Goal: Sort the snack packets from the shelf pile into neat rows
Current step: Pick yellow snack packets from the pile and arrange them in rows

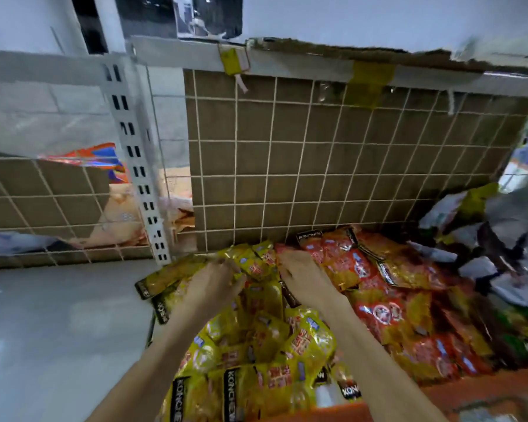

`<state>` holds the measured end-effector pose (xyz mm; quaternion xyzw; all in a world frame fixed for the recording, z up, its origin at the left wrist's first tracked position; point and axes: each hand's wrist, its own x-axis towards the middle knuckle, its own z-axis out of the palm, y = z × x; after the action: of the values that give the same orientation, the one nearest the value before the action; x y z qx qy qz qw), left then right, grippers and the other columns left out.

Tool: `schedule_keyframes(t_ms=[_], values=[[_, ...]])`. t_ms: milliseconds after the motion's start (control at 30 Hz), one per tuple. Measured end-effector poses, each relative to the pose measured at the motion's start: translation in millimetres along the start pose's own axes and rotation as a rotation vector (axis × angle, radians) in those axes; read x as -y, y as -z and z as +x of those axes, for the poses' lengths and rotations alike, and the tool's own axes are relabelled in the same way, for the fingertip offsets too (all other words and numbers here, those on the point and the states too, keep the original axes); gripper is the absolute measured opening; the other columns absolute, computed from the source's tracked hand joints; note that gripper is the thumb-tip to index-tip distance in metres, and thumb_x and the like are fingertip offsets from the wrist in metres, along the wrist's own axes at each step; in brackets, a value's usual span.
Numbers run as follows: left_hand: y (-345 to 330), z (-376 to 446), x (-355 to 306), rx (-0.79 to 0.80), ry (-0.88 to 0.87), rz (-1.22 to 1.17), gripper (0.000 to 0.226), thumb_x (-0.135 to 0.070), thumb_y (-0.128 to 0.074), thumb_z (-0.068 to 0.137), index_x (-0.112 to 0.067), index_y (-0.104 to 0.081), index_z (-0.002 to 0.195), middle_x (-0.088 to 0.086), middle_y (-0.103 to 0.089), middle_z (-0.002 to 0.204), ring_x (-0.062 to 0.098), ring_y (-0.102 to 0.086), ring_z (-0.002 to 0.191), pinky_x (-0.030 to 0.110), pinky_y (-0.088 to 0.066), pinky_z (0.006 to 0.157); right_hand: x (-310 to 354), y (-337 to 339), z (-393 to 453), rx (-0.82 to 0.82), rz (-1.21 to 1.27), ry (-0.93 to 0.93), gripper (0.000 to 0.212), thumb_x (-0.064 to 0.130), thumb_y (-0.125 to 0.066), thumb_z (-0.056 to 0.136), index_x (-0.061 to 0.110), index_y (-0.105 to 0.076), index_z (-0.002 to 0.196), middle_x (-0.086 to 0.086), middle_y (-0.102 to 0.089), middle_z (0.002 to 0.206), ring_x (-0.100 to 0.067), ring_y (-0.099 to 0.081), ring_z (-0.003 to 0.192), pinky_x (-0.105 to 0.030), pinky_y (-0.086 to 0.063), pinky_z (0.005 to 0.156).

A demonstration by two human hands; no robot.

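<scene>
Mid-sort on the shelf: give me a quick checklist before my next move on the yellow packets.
1. Left hand on the yellow packets: ok, its fingers curl into them.
2. Right hand placed: ok, resting at the seam with the red packets.
3. Colours separated: mostly ok.
4. Yellow rows neat: not ok, packets are jumbled.
5. Bare shelf to the left: ok.
6. Which packet is gripped: cannot tell.

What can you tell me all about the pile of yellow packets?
The yellow snack packets are shiny foil pouches with black end bands and red-and-blue printing. They lie jumbled and overlapping on the shelf, left of the red packets, below the wire grid. The left hand grips some at the back; the right hand rests alongside.
</scene>
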<state>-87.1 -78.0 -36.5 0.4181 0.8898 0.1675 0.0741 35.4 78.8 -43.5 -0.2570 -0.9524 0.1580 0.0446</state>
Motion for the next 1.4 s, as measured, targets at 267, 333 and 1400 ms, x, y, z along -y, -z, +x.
schedule_keyframes(t_ms=[267,333,1400], values=[[-11.2,5.6,-34.4,0.038,0.184,0.061,0.038,-0.044,-0.044,0.094,-0.010,-0.056,0.107,0.006,-0.052,0.115,0.026,-0.056,0.105,0.033,-0.043,0.074,-14.3,0.6,49.3,0.129,-0.241,0.012,0.053,0.051,-0.032,0.098,0.017,-0.044,0.136,-0.008,-0.038,0.140,-0.031,-0.031,0.131,-0.043,-0.029,0.105],[-12.0,7.0,-41.7,0.051,0.238,0.042,0.044,-0.049,-0.043,0.094,-0.008,-0.055,0.104,0.007,-0.049,0.112,0.028,-0.055,0.103,0.033,-0.043,0.076,-12.7,-0.4,56.4,0.159,-0.258,-0.027,0.059,0.056,-0.031,0.096,0.016,-0.044,0.138,-0.012,-0.031,0.146,-0.033,-0.027,0.134,-0.044,-0.026,0.109],[-6.8,31.8,-16.5,-0.274,0.110,-0.621,0.025,-0.010,-0.056,0.092,-0.004,-0.042,0.111,0.004,-0.058,0.096,0.023,-0.057,0.087,0.030,-0.040,0.065,-22.9,16.6,57.6,0.114,0.158,0.011,0.020,0.039,-0.058,0.088,0.036,-0.051,0.106,-0.007,-0.049,0.115,-0.027,-0.044,0.114,-0.042,-0.029,0.106]])
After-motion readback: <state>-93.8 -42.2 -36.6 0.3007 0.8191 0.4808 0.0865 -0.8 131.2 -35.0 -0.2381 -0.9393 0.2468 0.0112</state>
